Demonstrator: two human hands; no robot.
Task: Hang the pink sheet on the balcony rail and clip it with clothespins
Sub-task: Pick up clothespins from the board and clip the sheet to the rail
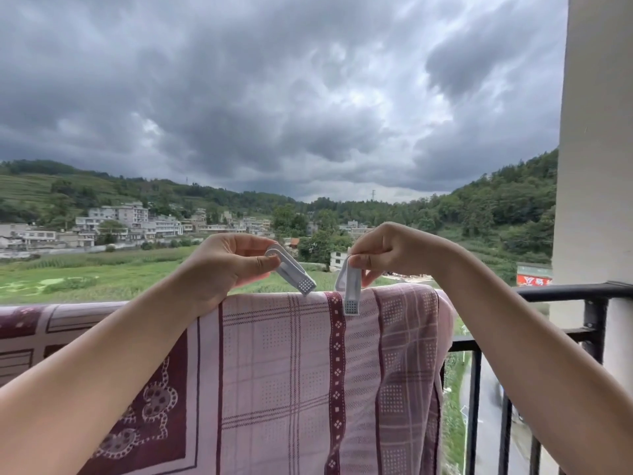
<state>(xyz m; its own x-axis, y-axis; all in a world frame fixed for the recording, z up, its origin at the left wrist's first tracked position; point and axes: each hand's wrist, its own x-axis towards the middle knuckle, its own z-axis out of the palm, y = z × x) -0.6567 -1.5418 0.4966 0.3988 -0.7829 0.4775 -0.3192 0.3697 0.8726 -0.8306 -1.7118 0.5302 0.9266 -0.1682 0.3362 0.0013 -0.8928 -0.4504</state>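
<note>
Both hands pinch clothespins: left hand (226, 260) clothespin (291, 274) slants down-right; right hand (387, 250) clothespin (349, 289) stands upright astride sheet (291, 354).

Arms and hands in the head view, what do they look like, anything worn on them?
Both forearms are bare up to the frame edge, with no sleeves showing. The left hand and right hand carry no gloves, rings, watch or bracelets that can be seen.

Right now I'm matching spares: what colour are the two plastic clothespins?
White, both plastic clothespins; head view.
</note>
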